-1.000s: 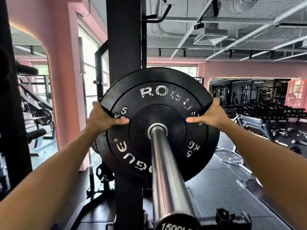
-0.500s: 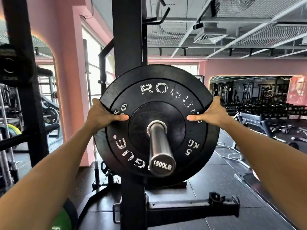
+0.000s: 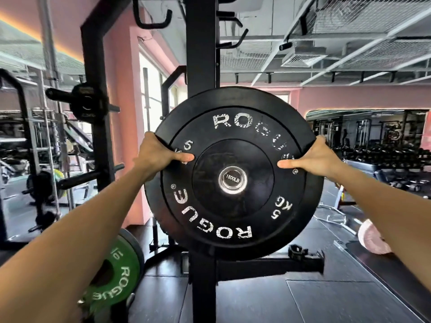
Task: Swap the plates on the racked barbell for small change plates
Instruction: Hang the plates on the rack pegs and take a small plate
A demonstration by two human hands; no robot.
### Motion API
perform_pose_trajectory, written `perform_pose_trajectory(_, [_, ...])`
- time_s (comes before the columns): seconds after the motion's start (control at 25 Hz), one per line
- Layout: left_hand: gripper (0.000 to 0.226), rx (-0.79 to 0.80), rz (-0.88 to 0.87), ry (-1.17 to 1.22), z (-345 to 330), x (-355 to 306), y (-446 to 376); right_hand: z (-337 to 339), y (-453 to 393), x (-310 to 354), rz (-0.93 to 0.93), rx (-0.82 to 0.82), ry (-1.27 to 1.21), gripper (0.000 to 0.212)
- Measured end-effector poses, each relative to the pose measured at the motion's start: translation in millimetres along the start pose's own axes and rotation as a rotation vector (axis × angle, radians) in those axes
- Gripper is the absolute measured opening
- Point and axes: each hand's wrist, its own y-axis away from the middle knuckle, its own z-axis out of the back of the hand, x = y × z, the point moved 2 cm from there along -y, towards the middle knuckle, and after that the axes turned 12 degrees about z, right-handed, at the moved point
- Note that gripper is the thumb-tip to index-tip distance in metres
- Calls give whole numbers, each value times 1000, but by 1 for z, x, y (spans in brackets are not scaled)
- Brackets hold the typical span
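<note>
The left hand (image 3: pixel 155 157) at nine o'clock and right hand (image 3: pixel 313 159) at three grip the black plate (image 3: pixel 234 213), which sits at the bar's end (image 3: pixel 232 179). This looks like the removal step; next it likely needs a level pull clear, both arms bracing for the weight.

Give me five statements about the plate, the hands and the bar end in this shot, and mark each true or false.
1. Both hands hold the black plate by its rim. True: the left hand and the right hand each have a grip on opposite edges, thumbs on the face.
2. The plate is marked 10 KG. False: its face reads 5 KG.
3. The barbell sleeve end shows in the plate's centre hole, labelled 1500LB. True.
4. A green plate hangs on the bar behind the black one. False: it sits low at the left, near the floor, partly hidden by the left forearm.
5. The black plate lies flat on the floor. False: it is upright in front of the rack upright.
</note>
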Motion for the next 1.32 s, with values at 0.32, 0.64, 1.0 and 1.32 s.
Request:
perform_pose_trajectory(0.32, [52,-32,-56,17,95,-28,81,13,68,95,44,37,21,122])
perform_pose_trajectory(0.64, [48,-76,-80,24,260,7,96,-75,106,227,103,67,18,130])
perform_pose_trajectory(1.0, [53,-107,-87,-71,459,78,45,-229,132,370,103,57,-38,124])
perform_pose_trajectory(1.32, [82,-135,-41,-93,524,140,-40,-318,108,414,70,80,-16,116])
